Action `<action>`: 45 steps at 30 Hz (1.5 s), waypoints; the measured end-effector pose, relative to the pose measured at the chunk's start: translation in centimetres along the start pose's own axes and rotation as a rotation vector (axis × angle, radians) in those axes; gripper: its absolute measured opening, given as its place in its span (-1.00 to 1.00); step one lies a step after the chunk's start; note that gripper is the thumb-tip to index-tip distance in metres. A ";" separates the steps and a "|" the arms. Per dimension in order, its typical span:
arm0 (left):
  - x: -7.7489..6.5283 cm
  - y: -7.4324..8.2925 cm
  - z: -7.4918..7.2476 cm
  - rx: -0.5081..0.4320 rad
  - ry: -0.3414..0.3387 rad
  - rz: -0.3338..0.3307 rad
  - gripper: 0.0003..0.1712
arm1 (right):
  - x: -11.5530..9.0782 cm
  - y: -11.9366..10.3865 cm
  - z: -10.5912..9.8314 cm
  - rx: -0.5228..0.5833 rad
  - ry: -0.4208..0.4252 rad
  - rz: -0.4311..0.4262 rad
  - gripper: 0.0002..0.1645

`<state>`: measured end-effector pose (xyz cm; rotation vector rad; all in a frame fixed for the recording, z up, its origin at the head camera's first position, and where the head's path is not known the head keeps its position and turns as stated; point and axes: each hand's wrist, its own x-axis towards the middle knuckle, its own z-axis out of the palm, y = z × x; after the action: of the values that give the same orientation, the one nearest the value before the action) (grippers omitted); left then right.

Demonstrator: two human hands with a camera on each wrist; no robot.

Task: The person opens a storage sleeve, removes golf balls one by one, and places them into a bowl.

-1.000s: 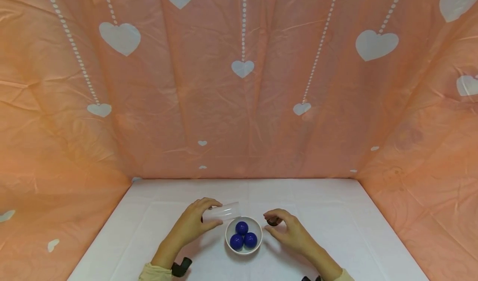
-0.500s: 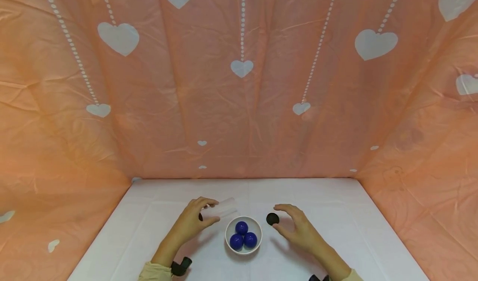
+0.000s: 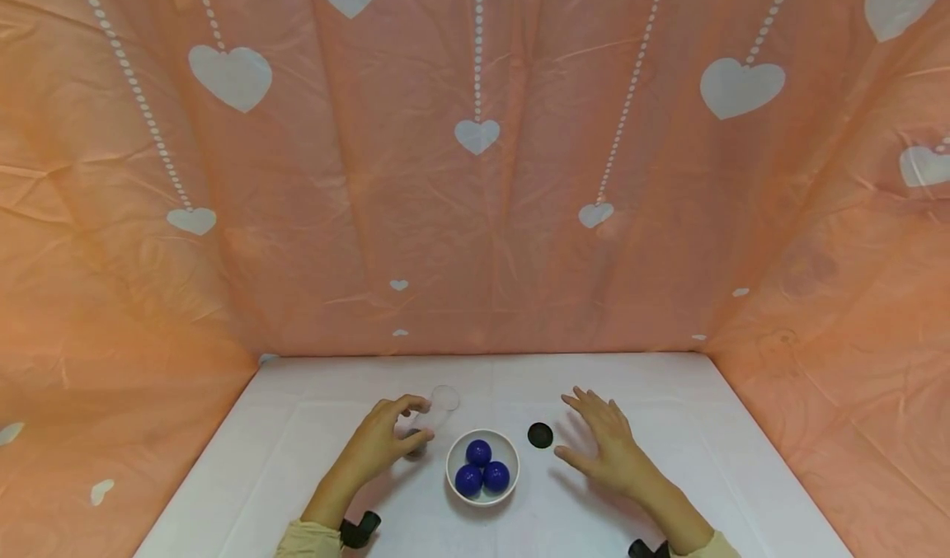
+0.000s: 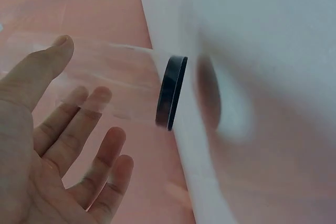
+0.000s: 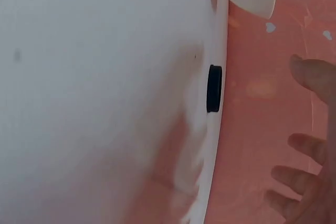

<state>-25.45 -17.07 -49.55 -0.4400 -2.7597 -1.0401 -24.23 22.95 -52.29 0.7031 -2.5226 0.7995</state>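
Observation:
In the head view my left hand point(image 3: 374, 444) grips a clear plastic jar point(image 3: 445, 399) between thumb and fingers, left of the bowl. The jar stands near upright, slightly tilted, its open rim on top. In the left wrist view its black base point(image 4: 171, 93) faces the white table, with a gap to its shadow. My right hand point(image 3: 612, 459) holds nothing, fingers spread and raised over the table. Just left of it a round black lid point(image 3: 540, 435) lies flat. Between the hands sits a white bowl point(image 3: 502, 450) with three blue balls point(image 3: 478, 452) inside.
White cloth covers the table point(image 3: 631, 393). An orange curtain point(image 3: 312, 212) with white hearts hangs behind and along both sides. A black camera mount point(image 3: 360, 530) is strapped at the left wrist, another point(image 3: 648, 549) at the right.
My right hand has let go of the lid, left it on the table and drawn back to the right, fingers spreading. The jar in my left hand has turned from lying sideways to near upright.

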 end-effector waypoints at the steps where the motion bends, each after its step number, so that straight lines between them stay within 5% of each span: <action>1: 0.0 0.0 0.0 -0.004 0.005 0.003 -0.55 | 0.0 0.0 -0.1 -0.010 -0.005 0.013 -0.04; 15: -0.2 -0.9 0.4 -0.075 -0.014 -0.026 -0.55 | -0.2 1.0 -0.3 -0.167 -0.047 0.109 0.12; 36: -0.9 -2.9 -0.5 -0.203 -0.057 -0.052 -0.55 | -0.5 1.8 -1.2 -0.179 -0.065 0.150 0.12; 45: -1.5 -3.3 -1.5 -0.114 -0.057 -0.052 -0.30 | -0.8 2.3 -1.4 -0.191 -0.083 0.163 0.11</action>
<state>-25.06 -20.72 -50.87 -0.4220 -2.7851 -1.2204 -24.62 25.72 -52.63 0.4812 -2.7131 0.5808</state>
